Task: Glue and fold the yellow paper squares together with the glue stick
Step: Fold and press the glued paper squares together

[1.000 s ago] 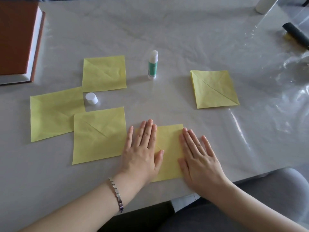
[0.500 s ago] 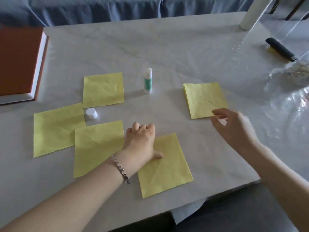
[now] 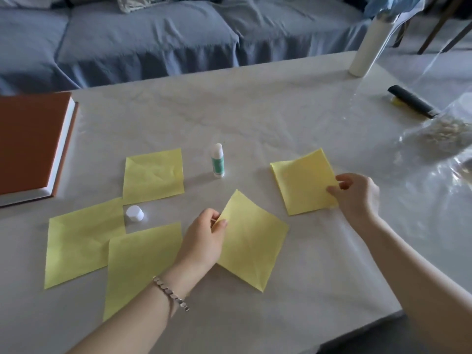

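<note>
**Two squares in hand, glue stick waiting**

Nearest us, the left hand (image 3: 204, 241) is pinching the left corner of the middle square (image 3: 251, 241), thumb on top and fingers curled beneath, so the sheet sits turned like a diamond and looks partly lifted off the table (image 3: 281, 111). To its left lie three more yellow squares: the near-left square (image 3: 138, 267) overlapping the left square (image 3: 81, 241), and further back the far-left square (image 3: 153, 175), all flat and faintly creased. The white cap (image 3: 134, 213) rests between them, off the stick.

Over on the right, the right hand (image 3: 356, 194) grips the right edge of the right square (image 3: 304, 182) between thumb and fingers, closed lightly on the paper, its far edge raised.

Further back, between the two groups, the glue stick (image 3: 217, 160) stands upright and uncapped, untouched by either hand.

By the look of it, this is early going: the sheets are pre-creased, but none visibly joined to another. Bringing these two together, gluing and folding all seem to lie ahead, with three squares beyond that.
</note>
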`<move>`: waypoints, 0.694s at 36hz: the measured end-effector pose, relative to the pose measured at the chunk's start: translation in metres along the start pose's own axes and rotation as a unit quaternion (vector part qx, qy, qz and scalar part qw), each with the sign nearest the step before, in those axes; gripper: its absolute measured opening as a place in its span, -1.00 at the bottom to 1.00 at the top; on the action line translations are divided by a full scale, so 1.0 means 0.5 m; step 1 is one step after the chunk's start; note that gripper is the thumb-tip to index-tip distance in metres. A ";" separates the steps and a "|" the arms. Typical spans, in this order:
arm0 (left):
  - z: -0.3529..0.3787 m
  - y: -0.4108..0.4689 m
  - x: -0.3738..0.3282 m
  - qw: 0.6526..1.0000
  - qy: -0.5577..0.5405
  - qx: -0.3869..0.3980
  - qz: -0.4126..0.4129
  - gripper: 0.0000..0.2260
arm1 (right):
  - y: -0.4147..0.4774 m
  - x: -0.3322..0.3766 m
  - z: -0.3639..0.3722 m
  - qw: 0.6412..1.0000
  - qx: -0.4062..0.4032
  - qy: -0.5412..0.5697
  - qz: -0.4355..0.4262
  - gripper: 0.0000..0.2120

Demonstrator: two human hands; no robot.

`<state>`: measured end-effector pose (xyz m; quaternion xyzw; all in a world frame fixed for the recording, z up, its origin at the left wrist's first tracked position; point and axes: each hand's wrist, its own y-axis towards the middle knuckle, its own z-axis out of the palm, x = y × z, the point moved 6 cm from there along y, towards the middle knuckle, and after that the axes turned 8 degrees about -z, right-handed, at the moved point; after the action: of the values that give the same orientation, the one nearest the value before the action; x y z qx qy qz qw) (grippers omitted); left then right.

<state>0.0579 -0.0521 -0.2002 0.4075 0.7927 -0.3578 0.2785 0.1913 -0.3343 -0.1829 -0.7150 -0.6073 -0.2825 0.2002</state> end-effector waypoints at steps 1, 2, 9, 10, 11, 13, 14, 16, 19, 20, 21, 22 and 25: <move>0.004 0.001 0.000 1.000 -0.015 -0.006 -0.008 -0.81 | 0.002 -0.003 -0.006 1.000 -0.015 0.023 0.003 -0.74; 0.008 0.002 -0.001 0.999 -0.026 -0.012 -0.015 -0.81 | 0.004 -0.008 -0.013 0.999 -0.027 0.041 0.008 -0.77; 0.050 0.000 -0.024 0.996 -0.087 -0.004 -0.036 -0.92 | 0.023 -0.028 -0.048 0.994 -0.089 0.070 0.011 -0.82; 0.055 0.000 -0.026 0.995 -0.094 -0.004 -0.039 -0.93 | 0.023 -0.029 -0.052 0.993 -0.094 0.075 0.013 -0.83; 0.060 0.000 -0.028 0.994 -0.101 -0.004 -0.043 -0.93 | 0.026 -0.033 -0.053 0.992 -0.099 0.082 0.014 -0.82; 0.072 0.000 -0.032 0.992 -0.114 -0.006 -0.051 -0.95 | 0.028 -0.037 -0.053 0.990 -0.105 0.092 0.030 -0.80; 0.079 0.000 -0.036 0.991 -0.120 -0.005 -0.056 -0.95 | 0.030 -0.038 -0.052 0.989 -0.102 0.103 0.040 -0.78; 0.099 0.000 -0.047 0.989 -0.134 0.002 -0.068 -0.92 | 0.034 -0.036 -0.050 0.981 -0.101 0.159 0.055 -0.80; 0.137 -0.015 -0.069 0.983 -0.159 0.047 -0.084 -0.90 | 0.029 -0.018 -0.069 0.955 -0.129 0.259 0.067 -0.83; 0.151 -0.023 -0.077 0.979 -0.167 0.071 -0.088 -0.90 | 0.027 -0.011 -0.076 0.946 -0.134 0.287 0.070 -0.84; 0.161 -0.034 -0.085 0.977 -0.171 0.094 -0.089 -0.90 | 0.022 0.000 -0.082 0.938 -0.132 0.311 0.072 -0.88; 0.167 -0.043 -0.090 0.976 -0.163 0.115 -0.084 -0.88 | 0.016 0.012 -0.086 0.936 -0.115 0.325 0.073 -0.91; 0.145 -0.066 -0.093 0.988 -0.073 0.127 -0.039 -0.74 | -0.015 0.050 -0.082 0.939 -0.036 0.335 0.067 -0.97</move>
<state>0.0646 -0.1441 -0.1975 0.3808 0.7337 -0.4952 0.2674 0.1801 -0.3399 -0.1359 -0.6246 -0.4451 -0.5134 0.3850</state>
